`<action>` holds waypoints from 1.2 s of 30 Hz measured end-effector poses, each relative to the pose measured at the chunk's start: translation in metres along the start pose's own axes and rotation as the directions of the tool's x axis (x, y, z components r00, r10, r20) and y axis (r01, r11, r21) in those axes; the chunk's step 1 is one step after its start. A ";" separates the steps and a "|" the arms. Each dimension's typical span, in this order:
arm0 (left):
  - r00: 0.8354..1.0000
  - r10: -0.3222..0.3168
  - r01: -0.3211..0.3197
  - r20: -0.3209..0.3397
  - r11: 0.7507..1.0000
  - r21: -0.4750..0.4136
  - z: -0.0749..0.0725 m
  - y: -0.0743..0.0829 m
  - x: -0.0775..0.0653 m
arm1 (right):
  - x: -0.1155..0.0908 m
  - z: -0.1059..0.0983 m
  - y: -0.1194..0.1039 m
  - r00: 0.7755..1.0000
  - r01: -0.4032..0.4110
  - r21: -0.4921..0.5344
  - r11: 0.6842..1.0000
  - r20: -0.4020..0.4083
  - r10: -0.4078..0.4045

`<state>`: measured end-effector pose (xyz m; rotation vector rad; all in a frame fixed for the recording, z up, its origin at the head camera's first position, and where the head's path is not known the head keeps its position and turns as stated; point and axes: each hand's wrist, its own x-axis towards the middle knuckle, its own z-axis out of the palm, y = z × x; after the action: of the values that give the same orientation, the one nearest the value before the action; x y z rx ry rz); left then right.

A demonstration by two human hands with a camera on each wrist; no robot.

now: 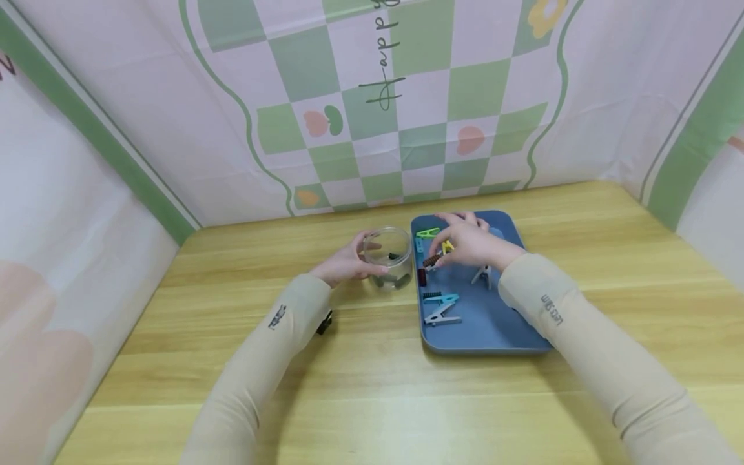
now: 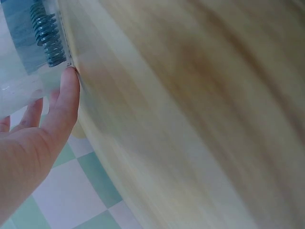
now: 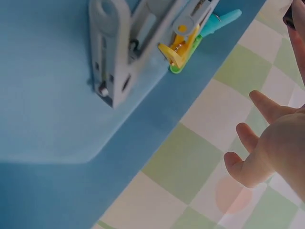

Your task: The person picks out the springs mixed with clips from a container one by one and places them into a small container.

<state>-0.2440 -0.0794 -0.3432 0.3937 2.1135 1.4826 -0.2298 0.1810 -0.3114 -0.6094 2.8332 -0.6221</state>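
My left hand (image 1: pixel 347 259) grips a clear round jar (image 1: pixel 391 268) from its left side, thumb in front and fingers behind. Inside the jar lie dark coil springs (image 2: pixel 46 38), seen through its wall in the left wrist view. Over the left side of a blue tray (image 1: pixel 488 336), my right hand (image 1: pixel 467 242) pinches a brown coil spring (image 1: pixel 431 261) between thumb and index finger. Its other fingers are spread out, as the right wrist view shows. Just below that spring, a dark red piece (image 1: pixel 422 278) lies by the tray's left wall.
The tray also holds a green clip (image 1: pixel 427 232), a yellow clip (image 1: pixel 447 247), a light blue clip (image 1: pixel 446 298), grey clips (image 1: pixel 443 314) and a black spring (image 1: pixel 433 294). Jar and tray stand side by side on a wooden table (image 1: pixel 372 394). A checkered cloth (image 1: pixel 424 97) hangs behind.
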 end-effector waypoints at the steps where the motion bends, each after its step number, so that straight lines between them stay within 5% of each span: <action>1: 1.000 0.000 0.000 0.000 1.000 0.001 0.000 0.000 0.000 | 0.000 -0.001 0.000 1.000 0.002 -0.001 1.000 -0.003 -0.002; 36: 1.000 -0.021 0.021 -0.013 1.000 -0.015 0.000 -0.003 0.007 | 0.012 -0.015 -0.025 0.991 0.051 0.076 0.996 -0.129 -0.041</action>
<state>-0.2495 -0.0771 -0.3479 0.3563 2.1090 1.4923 -0.2361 0.1605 -0.2883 -0.6445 2.9016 -0.8053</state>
